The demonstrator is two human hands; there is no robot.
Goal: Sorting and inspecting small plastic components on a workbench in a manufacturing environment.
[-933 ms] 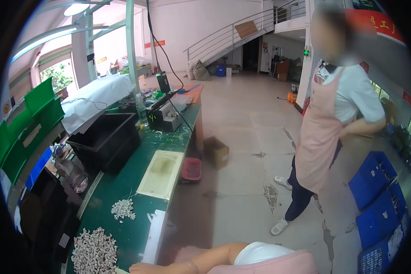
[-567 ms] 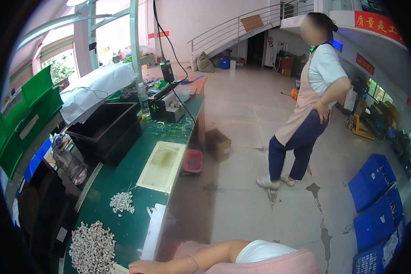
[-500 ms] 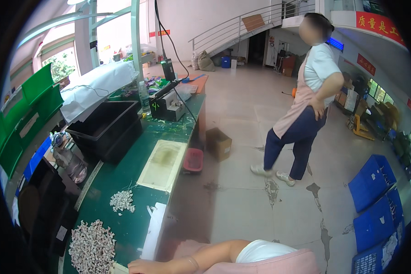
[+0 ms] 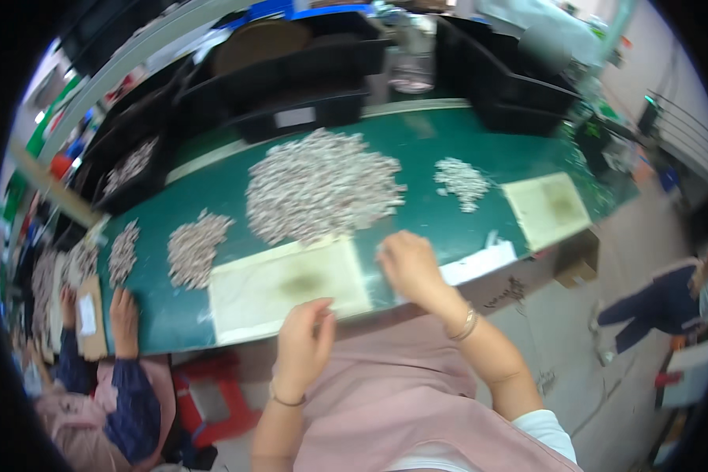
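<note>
My left hand [image 4: 303, 346] hovers at the front edge of a pale rectangular board [image 4: 236, 295] with a dark smudge in its middle. Its fingers are loosely bent, the thumb apart from them, and I see nothing in the grasp. Right of that board, my right hand [image 4: 411, 267] is over the green tabletop [image 4: 425, 212], fingers curled down; blur and the hand itself hide the fingertips. Behind the board spreads a large heap of small whitish-pink pieces [image 4: 322, 185]. A smaller whitish pile [image 4: 462, 182] lies beyond my right hand.
White paper [image 4: 480, 261] and a second pale board [image 4: 547, 208] lie to the right. Black bins [image 4: 291, 86] line the back. At left, a co-worker's hands [image 4: 123, 315] are near more piles [image 4: 197, 248]. A red stool [image 4: 216, 397] and cardboard box [image 4: 578, 259] stand below the table.
The view has swung left and down from the room onto the table. Both my hands now show, where only the right arm did. The standing person appears at the far right edge.
</note>
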